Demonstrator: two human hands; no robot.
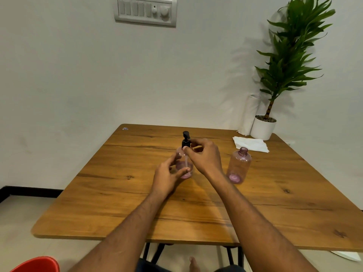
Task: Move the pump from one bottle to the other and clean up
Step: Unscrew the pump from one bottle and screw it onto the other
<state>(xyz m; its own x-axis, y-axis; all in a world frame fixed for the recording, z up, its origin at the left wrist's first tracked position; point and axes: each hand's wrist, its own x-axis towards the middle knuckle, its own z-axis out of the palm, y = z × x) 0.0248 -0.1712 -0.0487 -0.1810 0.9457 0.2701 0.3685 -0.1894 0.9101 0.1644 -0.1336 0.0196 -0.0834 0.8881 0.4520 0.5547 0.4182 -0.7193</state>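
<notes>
A clear pink bottle [184, 169] stands upright near the middle of the wooden table [117, 193], with a black pump [185, 138] on its neck. My left hand [168, 174] wraps around the bottle's lower body. My right hand [204, 155] reaches over from the right, its thumb and fingers pinched on the pump's collar. A second clear pink bottle [238, 166] stands to the right, upright, with an open threaded neck and no pump. Both bottles hold a little pink liquid at the bottom.
A folded white paper towel [251, 144] lies at the back right of the table, behind the open bottle. A paper towel roll [249, 114] and a potted plant in a white pot [263, 126] stand in the far right corner. A red seat [37, 265] shows at bottom left.
</notes>
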